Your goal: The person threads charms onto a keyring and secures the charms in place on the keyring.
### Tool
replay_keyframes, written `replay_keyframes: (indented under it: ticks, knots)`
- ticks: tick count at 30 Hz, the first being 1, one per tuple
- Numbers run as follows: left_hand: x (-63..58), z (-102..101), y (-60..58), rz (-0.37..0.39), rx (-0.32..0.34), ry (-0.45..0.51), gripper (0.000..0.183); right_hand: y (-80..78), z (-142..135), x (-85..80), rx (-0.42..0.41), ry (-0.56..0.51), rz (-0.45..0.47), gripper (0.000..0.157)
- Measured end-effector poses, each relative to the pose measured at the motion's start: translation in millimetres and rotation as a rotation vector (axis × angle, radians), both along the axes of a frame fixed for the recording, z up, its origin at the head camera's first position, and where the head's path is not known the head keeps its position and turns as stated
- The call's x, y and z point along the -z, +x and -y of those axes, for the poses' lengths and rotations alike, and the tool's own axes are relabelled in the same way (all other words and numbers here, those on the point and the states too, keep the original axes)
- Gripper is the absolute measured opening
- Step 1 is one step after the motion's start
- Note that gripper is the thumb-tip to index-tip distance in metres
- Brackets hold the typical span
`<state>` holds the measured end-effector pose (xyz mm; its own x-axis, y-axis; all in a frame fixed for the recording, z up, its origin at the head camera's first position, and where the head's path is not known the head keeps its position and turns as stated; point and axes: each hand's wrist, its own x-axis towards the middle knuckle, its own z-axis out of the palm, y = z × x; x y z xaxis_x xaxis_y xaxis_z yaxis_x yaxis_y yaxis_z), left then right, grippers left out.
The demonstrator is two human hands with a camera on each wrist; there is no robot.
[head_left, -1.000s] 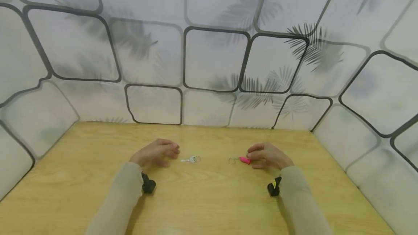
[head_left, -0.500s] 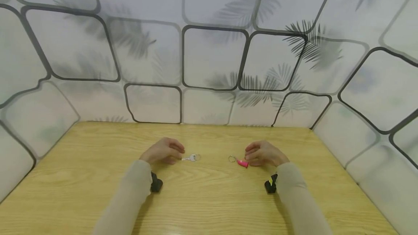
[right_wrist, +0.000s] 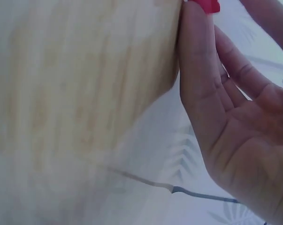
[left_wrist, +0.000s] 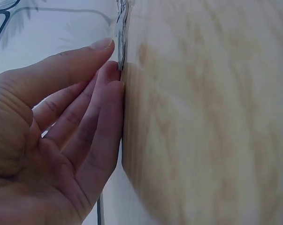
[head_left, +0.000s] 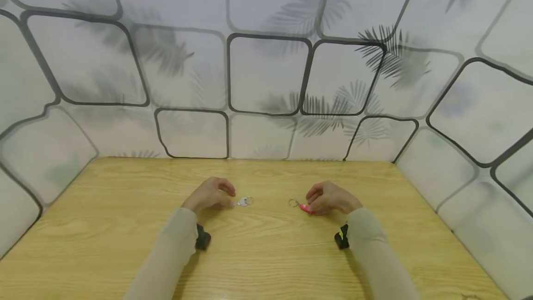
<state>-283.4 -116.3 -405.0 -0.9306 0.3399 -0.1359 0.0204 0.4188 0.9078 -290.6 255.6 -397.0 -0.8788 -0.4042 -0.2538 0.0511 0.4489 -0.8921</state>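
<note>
A silver key (head_left: 243, 202) with a thin ring lies on the table, left of the middle. My left hand (head_left: 213, 193) is at the blade end of it, fingers bent. In the left wrist view, the fingertips (left_wrist: 114, 70) come right up to the key's tip (left_wrist: 121, 56), and the thumb is close beside it, apart from the fingers. Right of the middle, a small pink keychain (head_left: 305, 208) with a metal ring (head_left: 293, 203) points inward. My right hand (head_left: 330, 197) pinches its outer end, the thumb covering part of it; only a pink corner (right_wrist: 209, 4) shows in the right wrist view.
Both things lie on a light wooden table (head_left: 250, 263). White cloth walls (head_left: 266, 73) with dark outlines and leaf prints rise behind it and on both sides. Black wrist cameras (head_left: 203, 237) sit on the inner side of each wrist.
Both hands have moved inward, the left to the key's blade end, the right over the pink keychain. The keychain turned slightly in the first half second. The view has shifted slightly.
</note>
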Motion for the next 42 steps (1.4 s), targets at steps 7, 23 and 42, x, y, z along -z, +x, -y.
replay_keyframes:
  ticks: [7, 23, 42]
  knots:
    - [-0.5, -3.3, 0.2, -0.047, -0.023, -0.038, 0.033, 0.2, 9.3, -3.2, -0.006, 0.07, -0.061, 0.027]
    - [-2.8, -9.0, -0.4, -0.162, 0.032, -0.247, 0.029, -0.2, 7.6, -1.8, -0.007, 0.034, 0.015, 0.018]
    - [-11.3, -16.5, 4.3, -0.187, 0.177, -0.317, 0.022, -2.0, 1.6, -5.3, -0.021, -0.082, 0.109, 0.021]
